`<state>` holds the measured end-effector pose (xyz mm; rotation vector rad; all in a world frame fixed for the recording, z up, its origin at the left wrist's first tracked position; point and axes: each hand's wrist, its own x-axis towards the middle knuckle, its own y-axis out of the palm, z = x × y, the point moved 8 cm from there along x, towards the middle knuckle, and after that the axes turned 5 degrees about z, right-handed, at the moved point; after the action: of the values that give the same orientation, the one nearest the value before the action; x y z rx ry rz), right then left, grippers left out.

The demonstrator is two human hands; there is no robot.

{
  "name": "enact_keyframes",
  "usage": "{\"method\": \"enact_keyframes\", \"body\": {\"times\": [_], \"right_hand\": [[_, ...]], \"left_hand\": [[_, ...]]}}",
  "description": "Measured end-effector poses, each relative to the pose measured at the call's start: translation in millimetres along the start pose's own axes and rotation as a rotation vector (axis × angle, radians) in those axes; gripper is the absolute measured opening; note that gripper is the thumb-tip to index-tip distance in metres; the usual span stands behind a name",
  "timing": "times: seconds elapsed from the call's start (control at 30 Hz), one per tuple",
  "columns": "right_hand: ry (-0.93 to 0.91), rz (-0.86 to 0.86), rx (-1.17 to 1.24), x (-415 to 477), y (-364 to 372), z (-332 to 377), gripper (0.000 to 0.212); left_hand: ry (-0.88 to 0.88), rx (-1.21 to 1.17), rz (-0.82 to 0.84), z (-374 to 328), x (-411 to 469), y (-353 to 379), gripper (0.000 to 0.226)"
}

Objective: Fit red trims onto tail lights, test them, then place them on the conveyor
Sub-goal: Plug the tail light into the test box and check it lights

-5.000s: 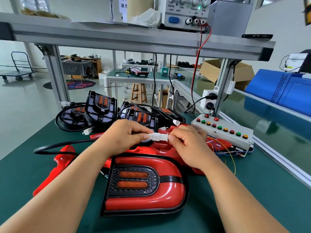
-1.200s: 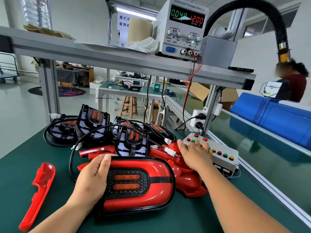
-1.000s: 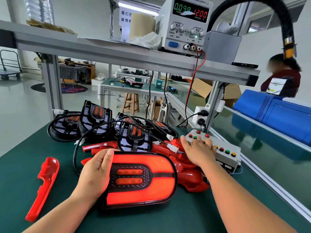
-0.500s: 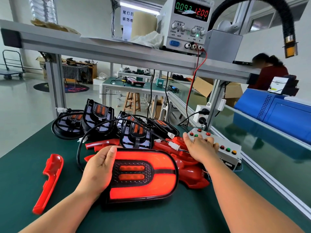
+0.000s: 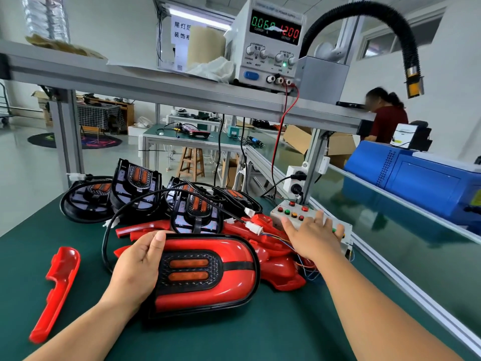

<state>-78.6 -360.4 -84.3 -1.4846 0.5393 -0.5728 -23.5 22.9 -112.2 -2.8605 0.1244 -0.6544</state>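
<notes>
Tail light (image 5: 208, 281) lies near centre, left hand (image 5: 138, 267) clamped round its left end. Right hand (image 5: 312, 237), fingers apart, rests on button box (image 5: 289, 212). 1 loose trim (image 5: 57, 290) left; trim pile (image 5: 278, 267) directly behind.

Power supply (image 5: 268, 48), upper centre of the frame, on the shelf (image 5: 130, 82).

Display (image 5: 275, 27): green digits read 0.060, captioned CURRENT A beneath. Red digits read 12.00, captioned VOLTAGE V beneath.

Knob groups are headed CURRENT and VOLTAGE. Smaller captions read COARSE, FINE, ON, OFF. The print along the unit's top edge is too blurred to read.

White sign (image 5: 179, 29), left of the supply: 尾灯 on the first row, 装饰 on the second. The rest is hidden by a cardboard roll (image 5: 205, 45).
</notes>
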Motion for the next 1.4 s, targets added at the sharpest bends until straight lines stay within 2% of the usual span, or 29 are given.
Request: {"method": "enact_keyframes", "body": {"times": [0.13, 0.3, 0.5, 0.8, 0.9, 1.2, 1.4], "right_hand": [[0.023, 0.051, -0.005, -5.9, 7.6, -16.6, 0.104], [-0.026, 0.038, -0.054, -10.0, 12.9, -20.5, 0.108], [-0.079, 0.06, -0.157, -9.8, 2.3, -15.7, 0.123], [-0.103, 0.085, -0.128, -12.7, 7.3, -14.7, 0.119], [-0.095, 0.094, -0.12, -12.1, 7.8, -14.2, 0.112], [-0.09, 0.077, -0.14, -10.7, -1.5, -13.1, 0.102], [-0.119, 0.09, -0.207, -9.8, 4.3, -10.8, 0.102]], "left_hand": [[0.008, -0.006, 0.011, -0.5, -0.8, 1.3, 0.059], [-0.039, -0.008, 0.021, -0.6, -0.5, 1.9, 0.037], [-0.031, 0.012, 0.018, -2.1, 0.0, 1.5, 0.039], [-0.036, 0.061, 0.019, -1.1, 0.4, 0.0, 0.037], [-0.023, 0.042, 0.02, -4.0, -0.4, -0.4, 0.037], [0.041, 0.013, 0.008, -9.9, -1.8, -0.7, 0.053], [0.004, -0.014, 0.02, -2.8, 0.8, 1.1, 0.041]]}}
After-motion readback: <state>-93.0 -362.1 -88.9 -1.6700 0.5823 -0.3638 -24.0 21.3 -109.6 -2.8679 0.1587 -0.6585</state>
